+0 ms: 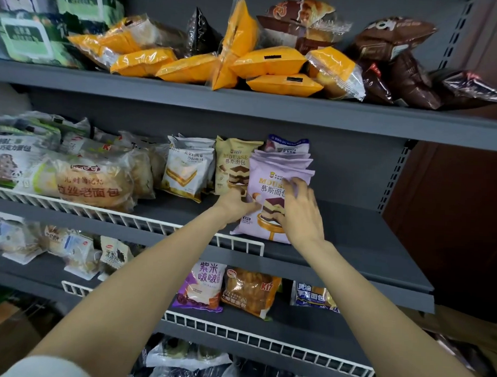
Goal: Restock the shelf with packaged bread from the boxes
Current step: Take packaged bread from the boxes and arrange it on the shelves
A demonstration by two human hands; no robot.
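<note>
A stack of several lilac mousse bread packs (265, 189) stands upright on the middle shelf (353, 235), leaning back against the rear wall. My left hand (235, 206) grips the front pack's lower left edge. My right hand (299, 210) lies flat against the front pack's right side, fingers spread over it. A beige mousse bread pack (232, 165) stands just left of the stack, partly behind my left hand. Both forearms reach up from the bottom of the view.
A white wire rail (126, 217) fronts the middle shelf's left part, ending near my left arm. Orange packs (270, 61) and brown packs (395, 63) crowd the top shelf. Purple and orange bread packs (203, 286) stand on the lower shelf. The middle shelf right of the stack is bare.
</note>
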